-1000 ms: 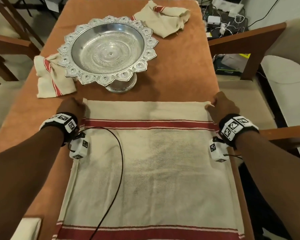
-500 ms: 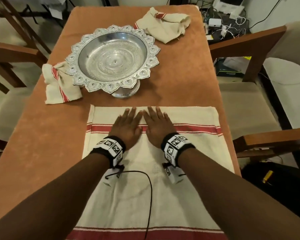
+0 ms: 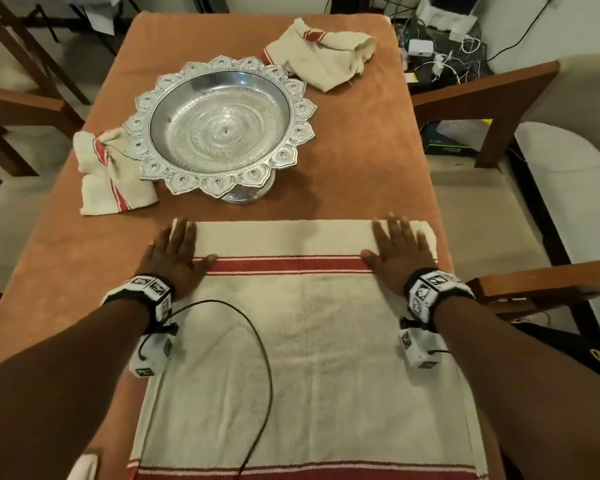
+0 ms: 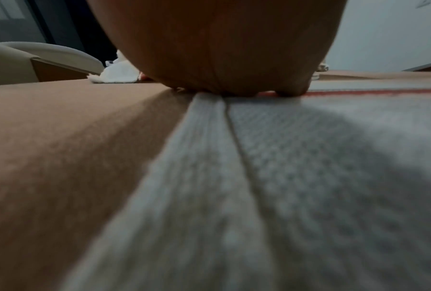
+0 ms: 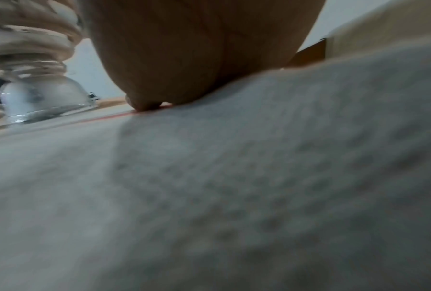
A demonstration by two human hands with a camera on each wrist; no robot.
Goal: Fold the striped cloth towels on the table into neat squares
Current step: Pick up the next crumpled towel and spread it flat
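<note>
Both hands, the left hand [image 3: 174, 252] and right hand [image 3: 397, 249], lie flat with fingers straight on the striped towel's [image 3: 305, 341] far corners, apparently pinning it smooth against the desk [image 3: 361, 150] for folding.

Cream red-striped towel [image 3: 305, 341] spread flat near edge, two crumpled towels [image 3: 111, 178] beyond

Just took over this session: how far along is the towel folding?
Nothing looks finished. In hand: left hand and right hand press flat on the spread towel. Left: folding it, plus the crumpled towel beside the silver bowl and the far towel.
</note>
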